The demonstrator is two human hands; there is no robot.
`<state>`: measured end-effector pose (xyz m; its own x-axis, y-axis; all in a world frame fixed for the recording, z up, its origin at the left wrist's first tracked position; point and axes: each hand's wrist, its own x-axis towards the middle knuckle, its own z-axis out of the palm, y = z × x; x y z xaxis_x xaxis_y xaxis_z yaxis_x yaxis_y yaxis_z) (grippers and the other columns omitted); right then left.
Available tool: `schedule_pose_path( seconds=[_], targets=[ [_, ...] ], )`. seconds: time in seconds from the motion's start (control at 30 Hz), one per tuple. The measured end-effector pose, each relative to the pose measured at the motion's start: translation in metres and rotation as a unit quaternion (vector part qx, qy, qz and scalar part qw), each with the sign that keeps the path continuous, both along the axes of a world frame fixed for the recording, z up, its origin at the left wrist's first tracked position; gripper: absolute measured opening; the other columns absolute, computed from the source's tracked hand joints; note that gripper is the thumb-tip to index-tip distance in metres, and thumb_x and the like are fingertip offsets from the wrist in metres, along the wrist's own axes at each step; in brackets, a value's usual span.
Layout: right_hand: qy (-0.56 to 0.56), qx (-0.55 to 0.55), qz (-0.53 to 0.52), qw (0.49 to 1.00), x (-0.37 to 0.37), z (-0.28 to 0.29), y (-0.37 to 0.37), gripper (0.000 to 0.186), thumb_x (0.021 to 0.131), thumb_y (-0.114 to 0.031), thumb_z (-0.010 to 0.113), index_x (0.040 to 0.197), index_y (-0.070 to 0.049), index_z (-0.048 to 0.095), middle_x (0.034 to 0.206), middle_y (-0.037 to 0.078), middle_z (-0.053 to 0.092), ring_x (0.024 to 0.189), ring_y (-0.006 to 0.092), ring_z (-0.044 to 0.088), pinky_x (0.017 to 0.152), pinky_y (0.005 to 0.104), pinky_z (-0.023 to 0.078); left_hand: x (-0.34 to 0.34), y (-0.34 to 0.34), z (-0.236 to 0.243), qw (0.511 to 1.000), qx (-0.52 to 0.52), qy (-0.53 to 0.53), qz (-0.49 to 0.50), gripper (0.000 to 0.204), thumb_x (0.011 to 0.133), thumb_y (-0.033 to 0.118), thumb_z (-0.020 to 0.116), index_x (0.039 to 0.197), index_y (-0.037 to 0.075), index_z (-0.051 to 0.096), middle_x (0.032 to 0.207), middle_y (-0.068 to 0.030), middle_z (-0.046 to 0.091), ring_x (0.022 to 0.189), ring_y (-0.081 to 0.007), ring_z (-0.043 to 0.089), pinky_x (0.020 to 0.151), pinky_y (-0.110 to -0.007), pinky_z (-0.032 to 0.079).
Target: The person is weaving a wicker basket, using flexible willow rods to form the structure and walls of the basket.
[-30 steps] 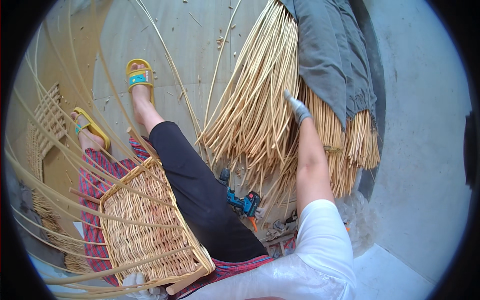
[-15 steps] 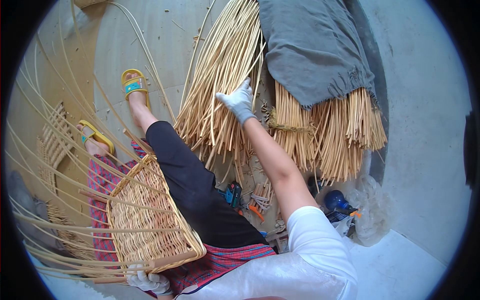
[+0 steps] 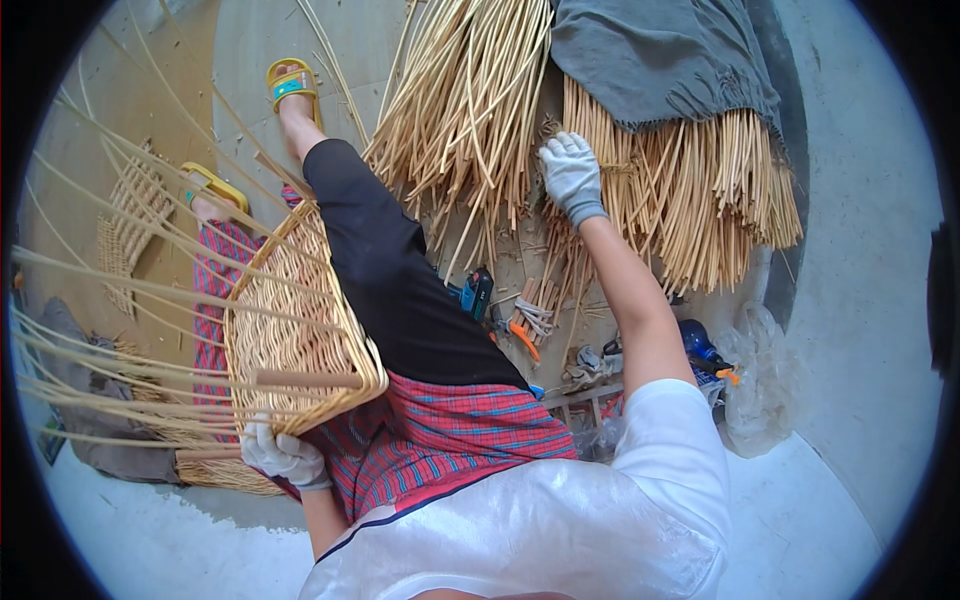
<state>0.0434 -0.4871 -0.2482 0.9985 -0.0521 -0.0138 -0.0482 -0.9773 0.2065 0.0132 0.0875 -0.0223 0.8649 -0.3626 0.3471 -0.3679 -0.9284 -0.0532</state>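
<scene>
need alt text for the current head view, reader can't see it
A seated person's white-gloved left hand holds the edge of a bristly, unfinished wicker basket. The white-gloved right hand is by the gap between a loose sheaf of pale wicker rods and rod bundles partly covered by a grey cloth.

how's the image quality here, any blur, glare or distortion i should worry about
In the head view, fisheye distortion leaves a rounded picture with black corners; in the head view, light looks mostly soft, with a sheen on the silvery cloth over the torso; also in the head view, the pale stakes look slightly soft toward the left rim, while the basket weave reads clearly.
</scene>
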Motion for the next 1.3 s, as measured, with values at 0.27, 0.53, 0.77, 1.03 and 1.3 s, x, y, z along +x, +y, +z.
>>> schedule_pose_path(
  seconds=[0.27, 0.53, 0.77, 1.03, 1.3],
  targets=[
    [-0.091, 0.141, -0.075, 0.983, 0.003, 0.010, 0.027, 0.014, 0.093, -0.018, 0.056, 0.097, -0.015, 0.068, 0.099, 0.009, 0.070, 0.099, 0.0249, 0.068, 0.089, 0.0383, 0.052, -0.004, -0.001, -0.001, 0.999, -0.036, 0.027, -0.002, 0.041, 0.107, 0.032, 0.036, 0.120, 0.003, 0.062, 0.113, -0.0142, 0.065, 0.098, -0.0344, 0.059, 0.089, -0.046, 0.040],
    [0.204, 0.750, -0.416, 0.473, -0.078, -0.018, 0.192, 0.043, 0.093, -0.039, 0.069, 0.119, -0.004, 0.066, 0.098, 0.009, 0.075, 0.089, 0.0199, 0.072, 0.072, 0.0329, 0.057, -0.002, -0.006, -0.002, 0.999, -0.040, 0.029, 0.007, 0.043, 0.106, 0.035, 0.039, 0.121, 0.002, 0.061, 0.109, -0.0166, 0.065, 0.095, -0.0356, 0.058, 0.087, -0.046, 0.041],
    [-0.118, 0.740, -0.510, 0.422, -0.003, -0.011, 0.122, 0.010, 0.099, -0.011, 0.054, 0.103, -0.004, 0.059, 0.082, 0.010, 0.065, 0.064, 0.0187, 0.064, 0.055, 0.0353, 0.055, -0.007, 0.003, -0.003, 0.998, -0.050, 0.036, 0.019, 0.045, 0.106, 0.038, 0.038, 0.123, 0.004, 0.063, 0.106, -0.0143, 0.064, 0.096, -0.0342, 0.058, 0.088, -0.046, 0.041],
    [-0.030, 0.361, -0.448, 0.818, 0.014, -0.007, 0.087, 0.022, 0.101, -0.027, 0.055, 0.115, -0.016, 0.068, 0.110, 0.021, 0.062, 0.099, 0.0383, 0.065, 0.088, 0.0478, 0.052, -0.004, 0.002, -0.008, 0.999, -0.035, 0.007, -0.003, 0.042, 0.107, 0.033, 0.037, 0.126, 0.005, 0.061, 0.106, -0.0159, 0.063, 0.094, -0.0365, 0.058, 0.085, -0.046, 0.041],
    [0.022, 0.371, -0.483, 0.793, 0.045, 0.016, 0.095, 0.041, 0.086, -0.041, 0.067, 0.111, -0.007, 0.070, 0.107, 0.021, 0.069, 0.103, 0.0348, 0.068, 0.090, 0.0445, 0.052, -0.011, 0.010, -0.005, 0.997, -0.030, 0.054, 0.039, 0.042, 0.106, 0.035, 0.039, 0.124, 0.004, 0.061, 0.115, -0.0160, 0.063, 0.106, -0.0383, 0.056, 0.093, -0.049, 0.040]
  ],
)
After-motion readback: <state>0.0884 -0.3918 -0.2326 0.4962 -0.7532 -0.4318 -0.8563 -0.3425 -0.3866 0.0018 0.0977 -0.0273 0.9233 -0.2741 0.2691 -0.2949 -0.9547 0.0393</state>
